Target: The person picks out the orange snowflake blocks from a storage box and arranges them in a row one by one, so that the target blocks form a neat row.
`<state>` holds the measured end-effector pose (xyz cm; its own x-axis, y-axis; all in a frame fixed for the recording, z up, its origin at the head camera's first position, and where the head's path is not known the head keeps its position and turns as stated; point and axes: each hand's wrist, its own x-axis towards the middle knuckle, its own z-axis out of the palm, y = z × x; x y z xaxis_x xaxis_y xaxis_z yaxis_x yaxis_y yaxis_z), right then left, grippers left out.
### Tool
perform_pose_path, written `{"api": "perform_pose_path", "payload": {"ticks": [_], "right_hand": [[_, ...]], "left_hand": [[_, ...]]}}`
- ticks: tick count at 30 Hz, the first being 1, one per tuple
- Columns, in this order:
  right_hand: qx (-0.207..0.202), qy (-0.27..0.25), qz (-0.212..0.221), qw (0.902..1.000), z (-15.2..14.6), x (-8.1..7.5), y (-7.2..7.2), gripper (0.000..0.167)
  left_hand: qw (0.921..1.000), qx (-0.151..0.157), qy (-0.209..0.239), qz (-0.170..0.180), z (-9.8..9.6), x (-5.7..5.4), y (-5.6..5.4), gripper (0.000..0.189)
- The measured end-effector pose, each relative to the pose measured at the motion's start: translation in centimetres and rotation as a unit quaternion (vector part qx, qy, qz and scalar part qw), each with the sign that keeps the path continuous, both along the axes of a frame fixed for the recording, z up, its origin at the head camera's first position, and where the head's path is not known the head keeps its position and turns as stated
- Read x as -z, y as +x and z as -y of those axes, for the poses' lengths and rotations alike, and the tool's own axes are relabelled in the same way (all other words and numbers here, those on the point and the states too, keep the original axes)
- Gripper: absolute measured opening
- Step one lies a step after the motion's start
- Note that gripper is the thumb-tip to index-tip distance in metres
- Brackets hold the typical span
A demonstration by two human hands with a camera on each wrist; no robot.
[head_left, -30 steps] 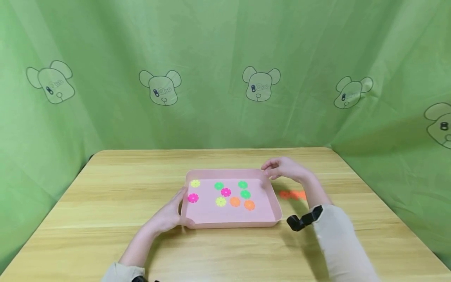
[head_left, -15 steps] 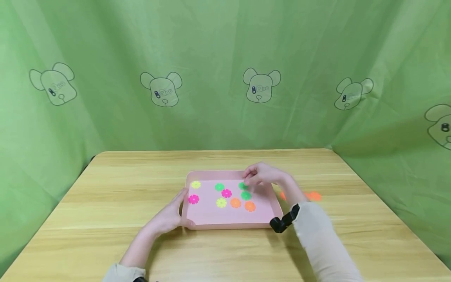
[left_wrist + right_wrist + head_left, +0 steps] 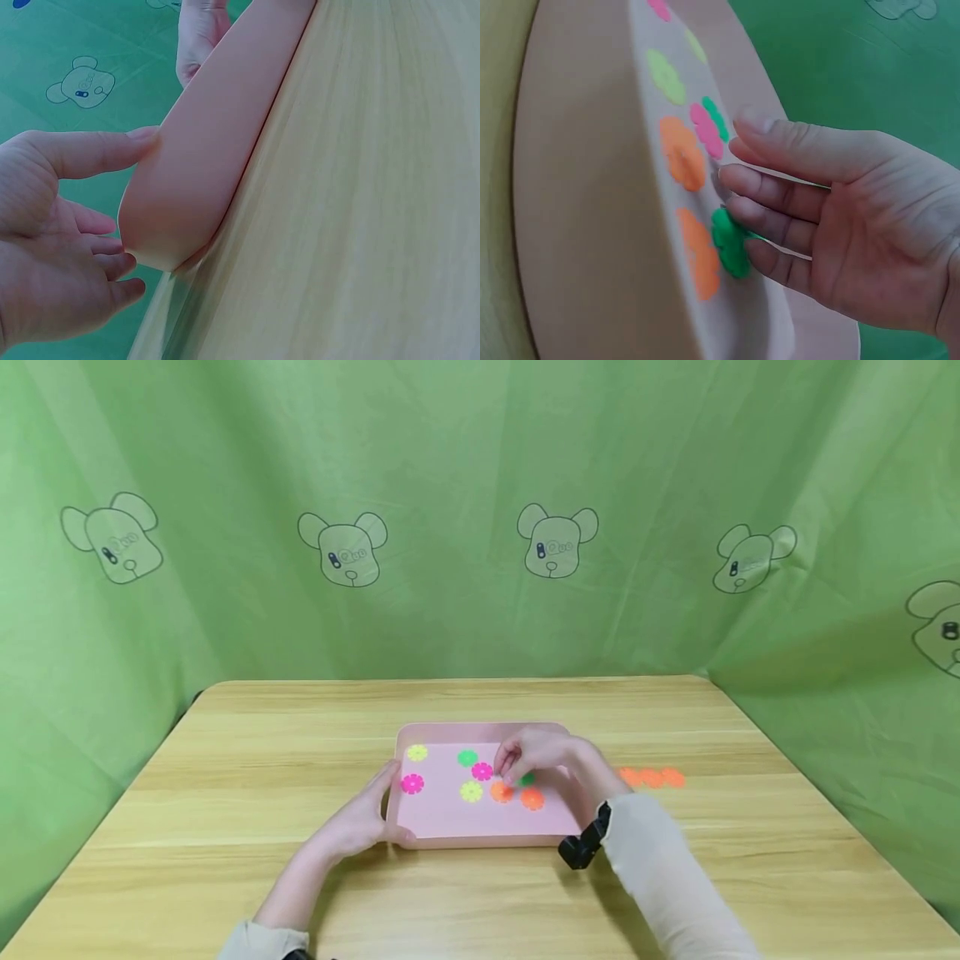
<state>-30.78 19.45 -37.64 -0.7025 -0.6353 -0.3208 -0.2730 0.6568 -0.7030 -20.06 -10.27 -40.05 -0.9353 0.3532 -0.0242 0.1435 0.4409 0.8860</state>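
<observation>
Tray, pink [image 3: 435, 816]: on table [image 3: 225, 760], flower discs [image 3: 471, 791] lying inside. Left hand [image 3: 358, 823]: at tray's near left corner, fingers spread, touching, unclenched. Right hand [image 3: 546, 750]: over the flower discs, fingers loosely bent, released; contact with green disc [image 3: 733, 247] cannot be told. Orange row [image 3: 651, 777]: three discs, on table, right of tray.

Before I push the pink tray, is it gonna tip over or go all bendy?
The pink tray probably won't tip easily: it's wide, low and sits flat on the table. It looks fairly stiff, since its walls stand up without sagging. It may feel light for its size, because those walls look thin.
</observation>
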Motion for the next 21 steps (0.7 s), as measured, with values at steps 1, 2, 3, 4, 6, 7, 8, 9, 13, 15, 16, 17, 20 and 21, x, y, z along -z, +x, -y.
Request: {"api": "perform_pose_path", "payload": {"ticks": [1,2,3,4,6,7,8,9,13,15,16,17,20,21], "right_hand": [[-0.003,0.006,0.000,1.0000,0.2,0.1,0.0,0.023],[-0.008,0.013,-0.002,0.9999,0.3,0.1,-0.1,0.023],[-0.008,0.019,-0.001,0.9998,0.4,0.2,-0.1,0.022],[-0.009,0.027,-0.002,0.9996,0.6,0.2,-0.2,0.021],[-0.014,0.041,-0.005,0.9991,0.9,0.2,-0.2,0.020],[-0.016,0.048,-0.006,0.9987,1.0,0.2,-0.2,0.020],[-0.016,0.053,-0.006,0.9984,1.1,0.2,-0.2,0.019],[-0.014,0.058,-0.005,0.9982,1.2,0.1,-0.1,0.020],[-0.007,0.073,0.008,0.9973,1.6,0.1,-0.1,0.022],[-0.001,0.077,0.016,0.9969,1.7,0.2,-0.1,0.022],[0.000,0.078,0.017,0.9968,1.8,0.2,0.0,0.022],[-0.001,0.080,0.016,0.9967,1.8,0.2,0.0,0.022],[-0.005,0.086,0.011,0.9962,2.0,0.2,0.0,0.024],[-0.007,0.089,0.009,0.9960,2.0,0.2,0.0,0.025]], "left_hand": [[1.0000,0.000,-0.001,-0.001,0.0,0.0,0.0,0.109],[1.0000,0.000,-0.003,-0.002,0.0,0.0,0.0,0.109],[1.0000,0.000,-0.004,-0.003,0.0,0.0,0.0,0.109],[1.0000,0.000,-0.005,-0.003,0.0,-0.1,0.0,0.109],[1.0000,0.000,-0.005,-0.004,0.1,-0.1,0.0,0.109],[1.0000,0.000,-0.006,-0.004,0.0,-0.1,0.0,0.109],[1.0000,0.001,-0.005,-0.003,0.0,-0.1,0.0,0.109],[1.0000,0.001,-0.005,-0.003,0.0,0.0,-0.1,0.109],[1.0000,0.000,-0.004,-0.001,0.0,0.0,-0.1,0.108],[1.0000,-0.001,-0.004,0.000,0.0,0.0,-0.1,0.108],[1.0000,-0.002,-0.004,0.000,0.0,0.0,-0.1,0.108],[1.0000,-0.002,-0.004,0.000,0.0,0.0,-0.1,0.108],[1.0000,-0.002,-0.002,0.002,0.0,0.0,-0.1,0.108],[1.0000,-0.002,-0.001,0.003,0.0,0.0,-0.1,0.108]]}}
